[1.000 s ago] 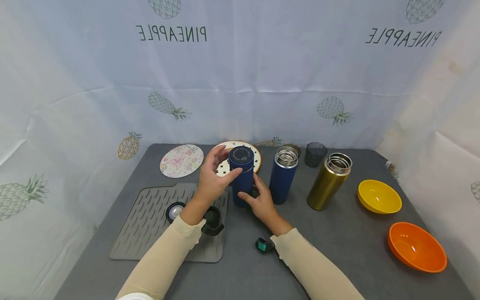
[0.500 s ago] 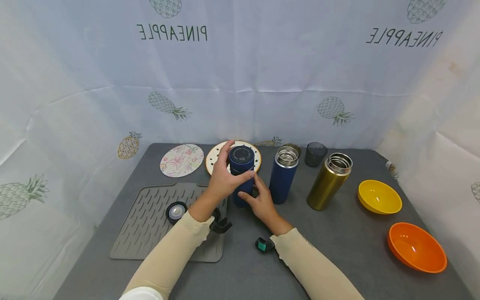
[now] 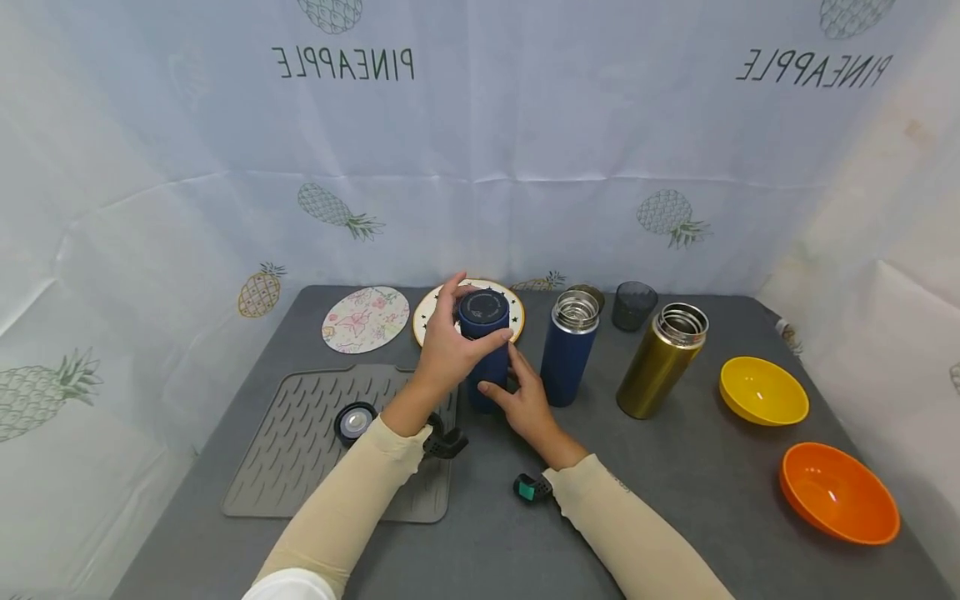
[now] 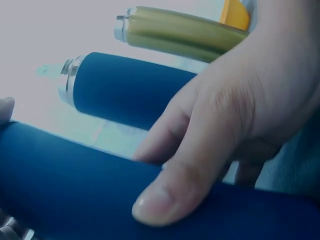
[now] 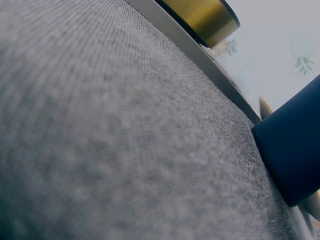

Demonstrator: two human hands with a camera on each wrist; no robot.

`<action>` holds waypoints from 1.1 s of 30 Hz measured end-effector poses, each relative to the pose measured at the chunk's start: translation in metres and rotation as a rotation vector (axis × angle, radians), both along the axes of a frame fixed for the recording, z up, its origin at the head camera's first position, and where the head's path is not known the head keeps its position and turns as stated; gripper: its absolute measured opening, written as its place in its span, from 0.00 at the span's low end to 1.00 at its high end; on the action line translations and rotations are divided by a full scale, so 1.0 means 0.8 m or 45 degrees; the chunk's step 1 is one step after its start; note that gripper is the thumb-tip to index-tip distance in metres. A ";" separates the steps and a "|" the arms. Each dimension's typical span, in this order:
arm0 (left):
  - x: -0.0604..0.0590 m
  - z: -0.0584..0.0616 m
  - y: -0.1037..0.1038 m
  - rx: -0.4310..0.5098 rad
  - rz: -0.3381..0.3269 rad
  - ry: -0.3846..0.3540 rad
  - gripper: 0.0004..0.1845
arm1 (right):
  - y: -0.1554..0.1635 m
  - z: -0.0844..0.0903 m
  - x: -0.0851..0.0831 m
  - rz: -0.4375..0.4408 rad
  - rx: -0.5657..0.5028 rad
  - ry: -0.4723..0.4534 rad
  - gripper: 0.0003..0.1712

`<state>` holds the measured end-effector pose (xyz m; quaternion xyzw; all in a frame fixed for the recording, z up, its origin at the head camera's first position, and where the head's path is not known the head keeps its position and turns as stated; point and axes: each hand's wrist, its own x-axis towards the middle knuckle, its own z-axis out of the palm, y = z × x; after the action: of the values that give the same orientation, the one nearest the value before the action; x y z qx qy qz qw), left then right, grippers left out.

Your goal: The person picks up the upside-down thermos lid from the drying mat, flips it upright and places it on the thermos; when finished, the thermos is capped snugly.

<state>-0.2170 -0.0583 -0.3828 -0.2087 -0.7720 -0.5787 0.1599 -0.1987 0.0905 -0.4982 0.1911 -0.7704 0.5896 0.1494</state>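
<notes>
A dark blue thermos flask (image 3: pixel 491 367) with a flat round lid (image 3: pixel 483 307) stands upright on the grey tabletop. My left hand (image 3: pixel 450 354) grips it round the lid, thumb across the near side, fingers behind. Lower down, my right hand (image 3: pixel 525 404) holds the flask's body; in the left wrist view this right hand (image 4: pixel 220 120) has its thumb along the flask (image 4: pixel 85 180). A fingertip of the left hand (image 4: pixel 6 109) shows at that view's left edge. The right wrist view shows no hand, only grey cloth and bottles.
Right of the flask stand an uncapped blue bottle (image 3: pixel 567 358) and an uncapped gold bottle (image 3: pixel 660 367). Behind are a dark tumbler (image 3: pixel 633 307), a star plate (image 3: pixel 516 312) and a floral disc (image 3: pixel 365 320). A drying mat (image 3: pixel 285 450) bears a lid (image 3: pixel 355 423); yellow (image 3: pixel 763 392) and orange bowls (image 3: pixel 838 493) stand right.
My left hand has swung right and round the flask's top, its thumb moving across the front. The right hand keeps its hold and the flask stays put.
</notes>
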 end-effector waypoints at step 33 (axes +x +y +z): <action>0.018 0.016 -0.009 0.046 -0.196 -0.156 0.43 | 0.000 0.000 0.000 -0.015 -0.008 -0.019 0.45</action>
<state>-0.2023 -0.0659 -0.3701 -0.2288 -0.7514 -0.6149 0.0713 -0.1987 0.0904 -0.4982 0.1816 -0.7708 0.5925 0.1478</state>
